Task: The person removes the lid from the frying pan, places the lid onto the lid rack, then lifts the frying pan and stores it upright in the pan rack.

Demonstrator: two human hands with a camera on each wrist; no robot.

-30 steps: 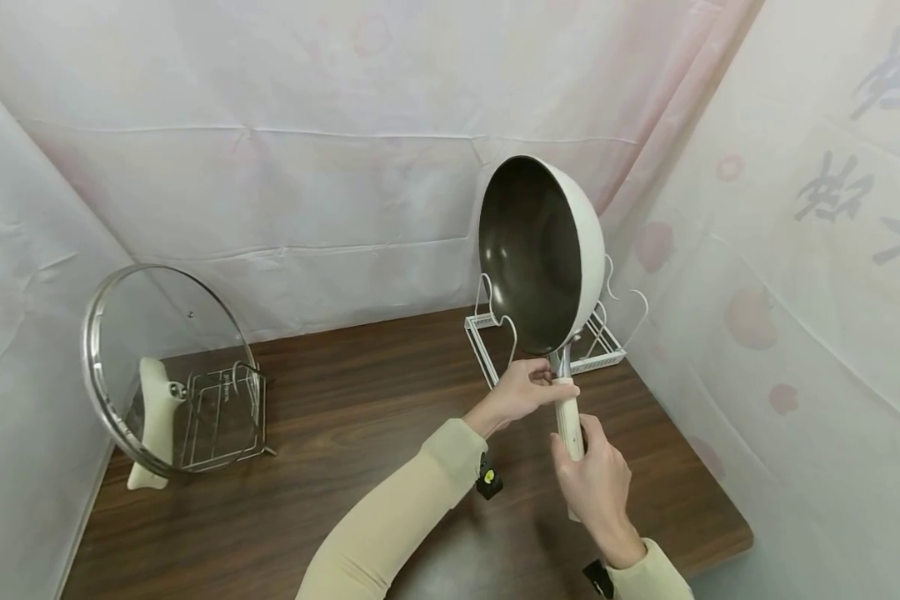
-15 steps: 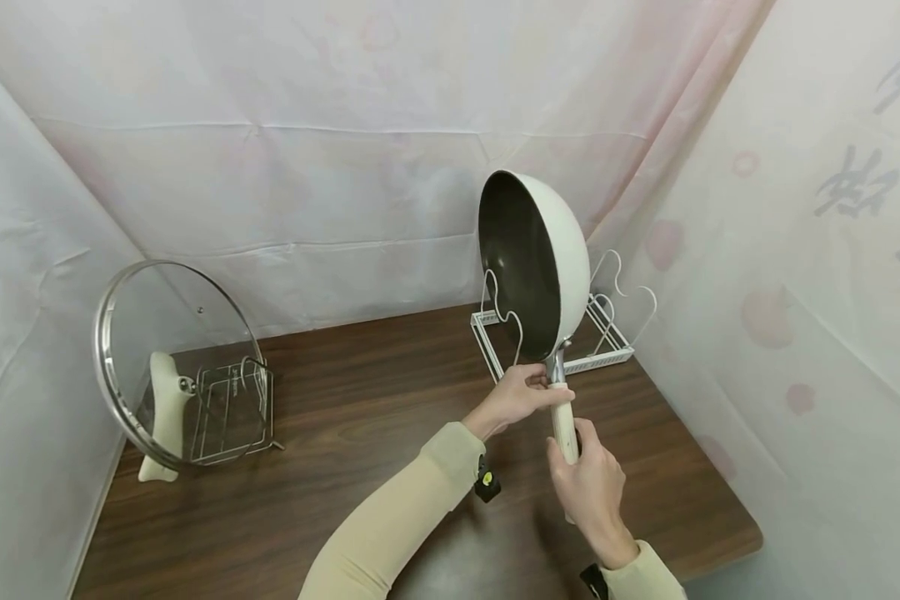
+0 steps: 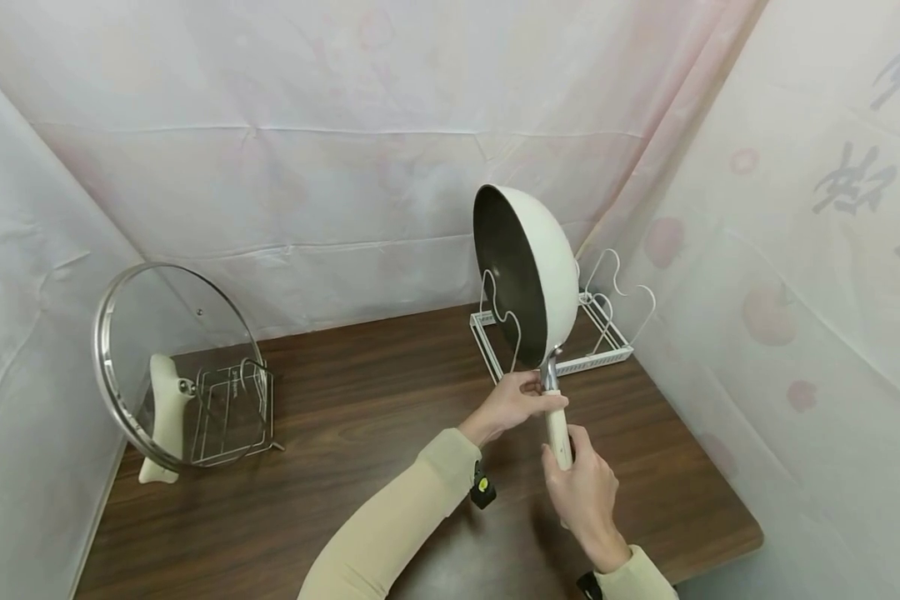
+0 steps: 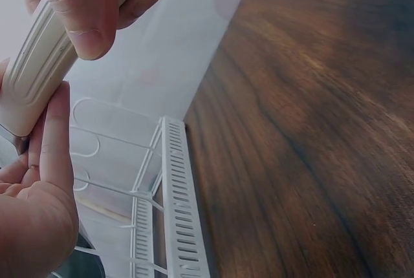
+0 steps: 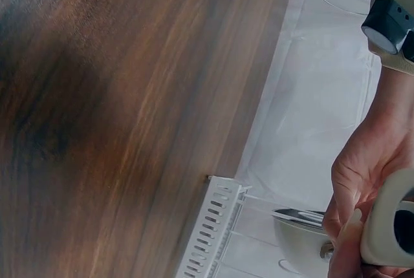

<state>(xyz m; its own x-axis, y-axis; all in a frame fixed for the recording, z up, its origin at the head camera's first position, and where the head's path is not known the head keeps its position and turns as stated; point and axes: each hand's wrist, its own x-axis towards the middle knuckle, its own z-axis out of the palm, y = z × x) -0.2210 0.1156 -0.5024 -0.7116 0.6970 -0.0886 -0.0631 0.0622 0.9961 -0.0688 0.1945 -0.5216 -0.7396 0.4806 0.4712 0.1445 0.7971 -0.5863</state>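
A wok [image 3: 551, 258], white outside and dark inside, stands on its side over a white wire rack [image 3: 596, 361], its cream handle [image 3: 558, 437] slanting down toward me. My right hand [image 3: 587, 492] grips the lower part of that handle. Up by the metal neck, my left hand [image 3: 513, 406] pinches the handle, thumb across the front and fingers behind. In the left wrist view the left hand's fingers [image 4: 57, 139] lie against the handle, below the right hand's thumb [image 4: 87, 16]. The right wrist view shows the handle's end with a hanging hole.
At the left, a glass lid [image 3: 195, 358] with a steel rim and cream handle stands upright in a small metal wire rack [image 3: 266, 417]. Brown wood-grain table [image 3: 345, 400] lies underneath. Pale printed curtains [image 3: 345, 192] hang behind and at both sides.
The wok has turned so more of its white outside shows, and it has shifted down and slightly left over the rack. Both hands have moved with the handle, keeping their hold.
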